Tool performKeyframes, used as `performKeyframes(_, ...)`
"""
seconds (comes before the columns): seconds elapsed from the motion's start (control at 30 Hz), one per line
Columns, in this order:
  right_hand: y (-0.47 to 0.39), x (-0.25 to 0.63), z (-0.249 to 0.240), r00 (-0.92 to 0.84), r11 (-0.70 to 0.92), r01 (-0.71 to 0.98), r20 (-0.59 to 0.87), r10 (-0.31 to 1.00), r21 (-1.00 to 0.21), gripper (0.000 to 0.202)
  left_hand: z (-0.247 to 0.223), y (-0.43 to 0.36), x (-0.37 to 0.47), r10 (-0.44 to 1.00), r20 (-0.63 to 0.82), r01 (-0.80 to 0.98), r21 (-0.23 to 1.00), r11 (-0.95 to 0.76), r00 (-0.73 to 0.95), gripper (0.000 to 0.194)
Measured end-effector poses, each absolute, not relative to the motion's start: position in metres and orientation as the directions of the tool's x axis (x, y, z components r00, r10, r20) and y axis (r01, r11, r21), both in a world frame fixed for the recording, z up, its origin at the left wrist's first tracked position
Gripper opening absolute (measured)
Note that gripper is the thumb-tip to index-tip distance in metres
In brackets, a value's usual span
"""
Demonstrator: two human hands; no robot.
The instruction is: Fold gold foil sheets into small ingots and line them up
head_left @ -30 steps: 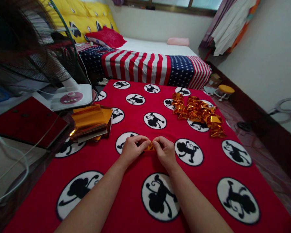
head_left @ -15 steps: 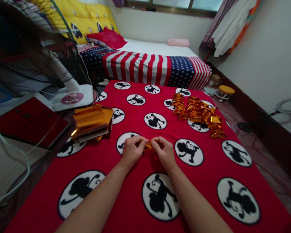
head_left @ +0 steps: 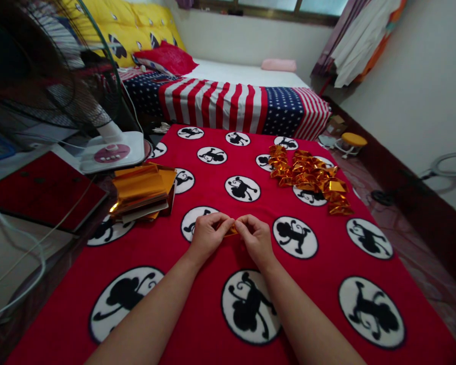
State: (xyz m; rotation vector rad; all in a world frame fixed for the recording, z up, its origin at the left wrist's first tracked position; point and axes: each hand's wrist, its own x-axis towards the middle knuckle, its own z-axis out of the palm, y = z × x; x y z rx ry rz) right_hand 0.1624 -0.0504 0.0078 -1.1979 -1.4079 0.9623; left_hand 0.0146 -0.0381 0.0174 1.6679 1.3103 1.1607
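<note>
The gold paper (head_left: 231,231) is pinched between the fingertips of the left hand (head_left: 210,235) and right hand (head_left: 257,239) over the red cloth (head_left: 209,188), less exposed than a second ago. The folded pieces (head_left: 312,173) are left unmoved.

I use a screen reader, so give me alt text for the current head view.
Two bare hands, left and right, pinch a small piece of gold foil over a red cloth with monkey prints. A stack of gold sheets lies at left, folded foil pieces at far right.
</note>
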Motion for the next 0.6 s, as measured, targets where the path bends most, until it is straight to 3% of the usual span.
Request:
performKeyframes(0.13,-0.05,0.162,0.007,0.023,0.147,0.199,0.155,0.988,-0.969,0.026,0.017,-0.038,0.014,0.974,0.226,0.283,0.935,-0.215,-0.008,0.022)
performKeyframes(0.27,-0.05,0.163,0.007,0.03,0.17,0.219,0.181,0.983,-0.961,0.037,0.015,-0.036,0.013,0.977,0.214,0.269,0.94,-0.211,0.019,0.024)
performKeyframes(0.4,-0.05,0.163,0.009,0.046,0.12,0.126,0.126,0.991,-0.985,0.036,0.015,-0.036,0.014,0.973,0.231,0.291,0.93,-0.224,0.012,0.025)
performKeyframes(0.6,-0.052,0.15,0.013,-0.005,-0.009,-0.058,-0.008,1.0,-0.998,0.028,0.014,-0.04,0.02,0.96,0.241,0.246,0.948,-0.202,-0.141,0.026)
